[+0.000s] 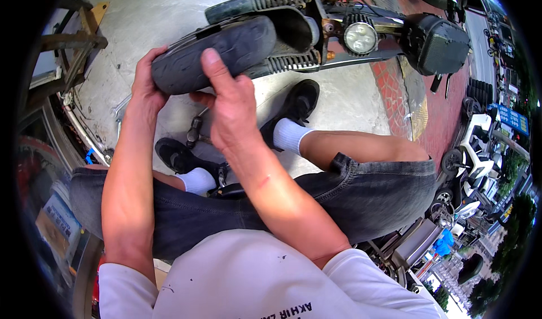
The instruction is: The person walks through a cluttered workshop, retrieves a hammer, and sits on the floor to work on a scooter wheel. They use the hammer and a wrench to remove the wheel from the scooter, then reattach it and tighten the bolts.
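Note:
A wheel with a worn black tyre [212, 54] is at the fork end of a scooter. My left hand [148, 76] is closed round the tyre's left end, its fingers partly hidden behind it. My right hand [228, 96] grips the near side, with the thumb on the tread and the other fingers curled below. Close to the wheel are the scooter's coil-spring fork legs [282, 64] and a dark curved mudguard [299, 28]. Whether the wheel is fixed to the fork cannot be made out. A round headlight [359, 35] faces up farther right.
A hammer [195, 130] lies on the concrete floor between my shoes, and a wrench [120, 106] lies to the left. Rusty frame parts [73, 40] stand at far left. A black box-shaped bag [437, 44] is on the scooter. Parked vehicles [471, 150] line the right side.

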